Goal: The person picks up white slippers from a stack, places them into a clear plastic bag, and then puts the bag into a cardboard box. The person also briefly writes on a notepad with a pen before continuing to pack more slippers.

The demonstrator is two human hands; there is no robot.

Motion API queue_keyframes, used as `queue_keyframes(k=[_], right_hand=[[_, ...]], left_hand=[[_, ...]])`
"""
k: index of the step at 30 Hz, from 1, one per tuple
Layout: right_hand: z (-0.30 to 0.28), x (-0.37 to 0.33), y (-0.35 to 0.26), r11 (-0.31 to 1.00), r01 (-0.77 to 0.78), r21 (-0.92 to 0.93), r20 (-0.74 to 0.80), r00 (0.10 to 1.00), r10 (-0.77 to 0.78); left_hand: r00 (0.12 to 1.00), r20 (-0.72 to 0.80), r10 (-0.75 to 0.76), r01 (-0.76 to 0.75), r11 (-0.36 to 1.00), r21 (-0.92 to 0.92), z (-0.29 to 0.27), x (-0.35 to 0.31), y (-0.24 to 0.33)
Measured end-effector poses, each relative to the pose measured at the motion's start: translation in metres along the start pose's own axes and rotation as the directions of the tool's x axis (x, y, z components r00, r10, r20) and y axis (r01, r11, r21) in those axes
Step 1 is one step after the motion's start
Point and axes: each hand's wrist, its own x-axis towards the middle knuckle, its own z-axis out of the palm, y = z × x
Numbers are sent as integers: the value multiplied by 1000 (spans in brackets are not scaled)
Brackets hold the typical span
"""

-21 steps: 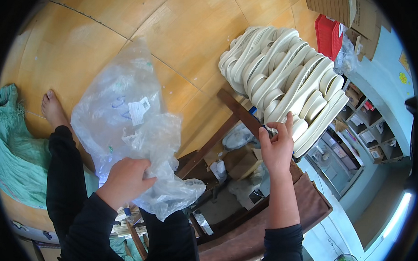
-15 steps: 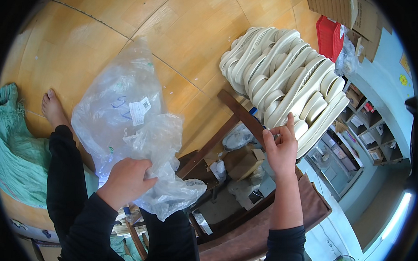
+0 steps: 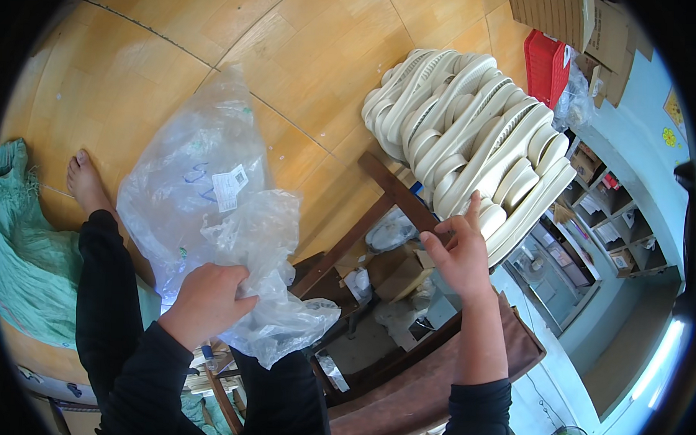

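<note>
My left hand (image 3: 213,301) is closed on the gathered mouth of a large clear plastic bag (image 3: 166,154). The bag droops across the floor, with a white label (image 3: 229,187) and blue handwriting on its side. Several off-white shoe soles (image 3: 482,122) are stacked side by side on the right. At the near end of that stack is my right hand (image 3: 463,248), its index finger stretched toward the soles and its thumb held apart. That fingertip overlaps a sole's edge; whether it touches I cannot tell. Nothing shows in the right hand.
A dark wooden frame (image 3: 347,244) stands between bag and soles, with cardboard and plastic scraps beneath. A brown padded surface (image 3: 434,381) lies under my right forearm. Green woven sacking (image 3: 28,260) is at left beside my bare foot (image 3: 87,181). A red basket (image 3: 545,67) sits at back right.
My right thumb has spread farther from the index finger, and the hand has tilted slightly. My left hand keeps its hold on the plastic bag. The whole view has shifted a little.
</note>
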Motion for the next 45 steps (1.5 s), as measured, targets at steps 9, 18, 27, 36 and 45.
queue_keyframes(k=[9,18,27,36,45], right_hand=[[12,-2,-10,992,27,-124,-5,1000,-27],[13,-2,-16,986,10,-167,5,1000,-9],[26,-4,-13,985,40,-166,-26,999,-44],[33,-27,-1,999,26,-31,-128,991,-29],[32,-53,42,967,166,193,-376,923,-83]], left_hand=[[1000,10,-4,4,1000,4,-1,-1,-1],[999,-42,33,-34,999,-20,1,-3,-5],[1000,8,17,-17,1000,12,-1,-4,-3],[999,53,5,-6,1000,8,6,2,-3],[999,-52,17,-9,988,152,43,-10,-45]])
